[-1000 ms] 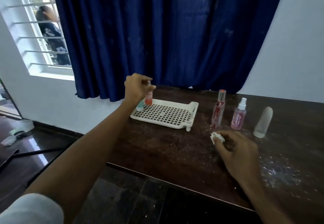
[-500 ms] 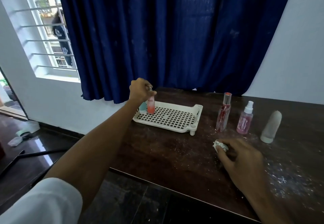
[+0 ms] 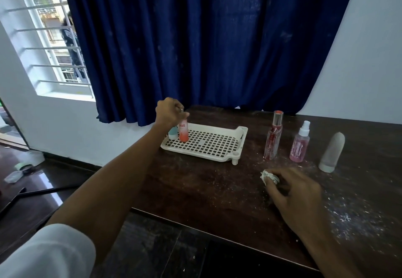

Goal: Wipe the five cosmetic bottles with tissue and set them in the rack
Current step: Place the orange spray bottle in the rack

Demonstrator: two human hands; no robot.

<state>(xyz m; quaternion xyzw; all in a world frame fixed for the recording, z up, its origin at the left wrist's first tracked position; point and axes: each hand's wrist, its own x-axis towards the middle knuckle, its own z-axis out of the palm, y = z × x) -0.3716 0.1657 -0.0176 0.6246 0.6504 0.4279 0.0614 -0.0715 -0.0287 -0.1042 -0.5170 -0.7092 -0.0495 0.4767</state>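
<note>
2 of 5 look done: left hand (image 3: 171, 112) grips the orange bottle (image 3: 183, 133) by its top at the rack's (image 3: 217, 153) far-left corner, beside the teal bottle (image 3: 173, 133). Right hand (image 3: 298, 193) pinches the tissue wad (image 3: 268, 176) on the tabletop. Red perfume bottle (image 3: 273, 138), pink spray bottle (image 3: 299, 145) and frosted white bottle (image 3: 331, 152) wait right of the rack.

Orange bottle (image 3: 183, 133), teal bottle (image 3: 173, 134) upright in white rack (image 3: 242, 133)

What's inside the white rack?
An orange bottle and a teal bottle stand in the rack's far left corner. The left hand grips the orange bottle's top and hides the top of the teal bottle.
</note>
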